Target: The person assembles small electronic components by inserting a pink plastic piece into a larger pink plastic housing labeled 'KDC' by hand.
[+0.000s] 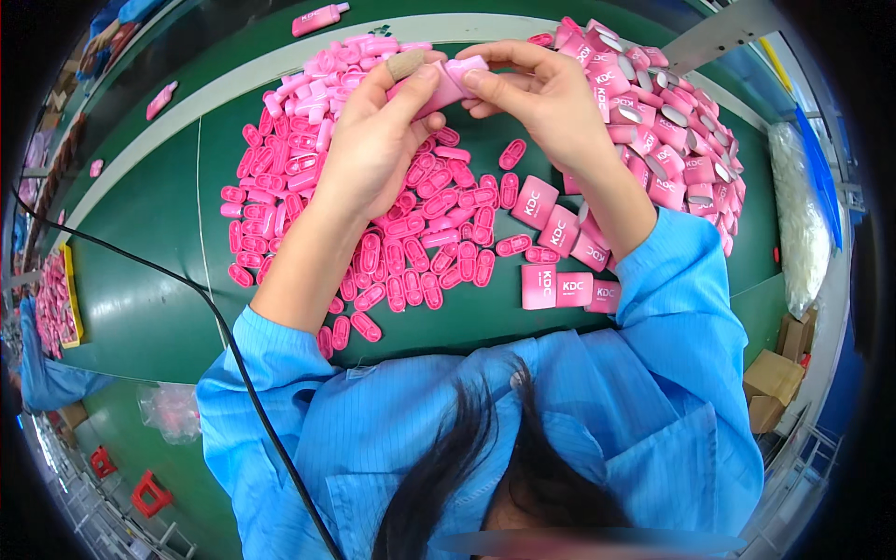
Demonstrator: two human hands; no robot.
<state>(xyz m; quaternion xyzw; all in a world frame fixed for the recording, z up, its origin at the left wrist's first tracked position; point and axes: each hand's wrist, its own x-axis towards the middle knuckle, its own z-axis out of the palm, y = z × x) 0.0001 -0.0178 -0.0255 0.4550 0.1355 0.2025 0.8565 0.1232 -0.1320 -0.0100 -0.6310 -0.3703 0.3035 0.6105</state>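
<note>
Between my two hands, above the far part of the green table, is a pink vape (448, 91) with a paler pink mouthpiece (466, 67) at its upper end. My left hand (378, 131) is closed on the vape's left side; a tan finger cot covers one fingertip. My right hand (546, 98) grips the mouthpiece end with thumb and fingers, which partly hide it. Beneath and around my left forearm lie many bright pink oval caps (415, 257). Pale pink mouthpieces (322, 79) are heaped beyond my left hand.
Pink printed shells (672, 131) form a tall heap at the right, with several loose shells (560, 229) nearer me. Assembled vapes (319, 19) lie on the green belt beyond the pale rail (233, 70). A black cable (219, 308) crosses at left. Cartons (773, 378) stand at lower right.
</note>
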